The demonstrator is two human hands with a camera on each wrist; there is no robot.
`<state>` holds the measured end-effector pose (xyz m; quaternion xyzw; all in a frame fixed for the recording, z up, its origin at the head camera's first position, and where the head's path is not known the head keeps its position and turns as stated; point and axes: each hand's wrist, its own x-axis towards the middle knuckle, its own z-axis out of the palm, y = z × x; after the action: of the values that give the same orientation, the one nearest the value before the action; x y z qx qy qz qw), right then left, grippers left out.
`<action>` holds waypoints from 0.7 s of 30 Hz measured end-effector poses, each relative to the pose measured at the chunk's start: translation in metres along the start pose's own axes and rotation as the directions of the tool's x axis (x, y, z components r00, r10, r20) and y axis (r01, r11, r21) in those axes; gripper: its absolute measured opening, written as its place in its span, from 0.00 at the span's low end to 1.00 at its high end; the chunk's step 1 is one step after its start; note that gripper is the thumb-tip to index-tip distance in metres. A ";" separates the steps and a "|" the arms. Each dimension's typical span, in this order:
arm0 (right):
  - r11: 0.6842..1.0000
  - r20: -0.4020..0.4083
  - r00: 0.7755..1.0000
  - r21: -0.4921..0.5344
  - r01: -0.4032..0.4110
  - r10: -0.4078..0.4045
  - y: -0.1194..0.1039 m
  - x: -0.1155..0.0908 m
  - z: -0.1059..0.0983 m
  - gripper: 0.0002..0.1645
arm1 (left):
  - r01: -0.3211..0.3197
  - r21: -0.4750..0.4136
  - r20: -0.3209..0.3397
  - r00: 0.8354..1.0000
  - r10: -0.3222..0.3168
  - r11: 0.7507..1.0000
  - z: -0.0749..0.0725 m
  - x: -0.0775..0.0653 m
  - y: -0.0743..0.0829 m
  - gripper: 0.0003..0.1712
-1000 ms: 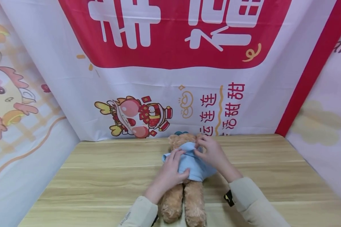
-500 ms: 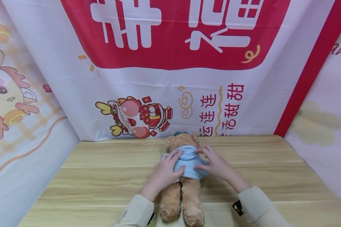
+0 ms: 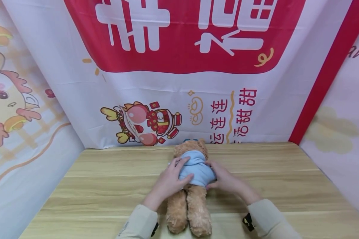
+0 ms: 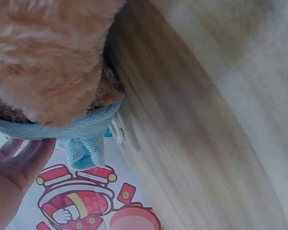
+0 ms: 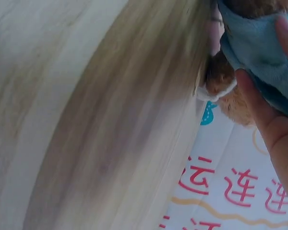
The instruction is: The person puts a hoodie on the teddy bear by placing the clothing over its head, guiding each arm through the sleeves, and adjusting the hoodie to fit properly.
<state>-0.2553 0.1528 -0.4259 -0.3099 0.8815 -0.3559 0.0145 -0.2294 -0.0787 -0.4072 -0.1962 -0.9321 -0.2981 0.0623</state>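
A brown plush teddy bear (image 3: 198,210) lies on the table in the head view, head at the far edge and legs toward me, its face out of sight. It wears a light blue top (image 3: 198,176) with a fold of cloth below the head. My left hand (image 3: 167,179) holds the bear's left side, fingers spread on the cloth and thumb near the hem. Around the opposite side, my right hand (image 3: 227,179) grips the top, thumb by the hem. The right wrist view shows a finger and thumb on either side of the blue cloth (image 5: 264,48).
The wood-grain table (image 3: 107,189) extends to both sides of the bear. Behind it hangs a white and red printed banner (image 3: 179,83), close to the bear's head. Printed cloth walls (image 3: 33,139) stand at left and right.
My right hand has left the cloth near the bear's neck and come down to the side of the top. The bear has shifted slightly left, and the cloth fold lies flatter.
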 end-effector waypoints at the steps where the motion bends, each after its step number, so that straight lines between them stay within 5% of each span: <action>1: 1.000 -0.001 1.000 0.000 0.000 0.000 -0.001 0.001 0.002 0.47 | 0.008 0.005 0.005 1.000 -0.009 1.000 0.000 0.000 0.001 0.36; 10: 0.999 -0.121 0.992 0.002 -0.041 0.041 -0.011 0.004 0.005 0.44 | 0.029 0.032 0.014 0.999 -0.030 0.999 -0.001 0.002 0.001 0.43; 21: 0.996 -0.108 0.991 -0.038 -0.082 0.078 -0.024 0.009 -0.031 0.35 | -0.029 0.055 -0.034 0.999 0.031 0.998 -0.004 0.001 0.003 0.45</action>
<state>-0.2572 0.1537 -0.3855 -0.2552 0.9002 -0.3522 -0.0247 -0.2295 -0.0786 -0.4023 -0.2033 -0.9356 -0.2750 0.0882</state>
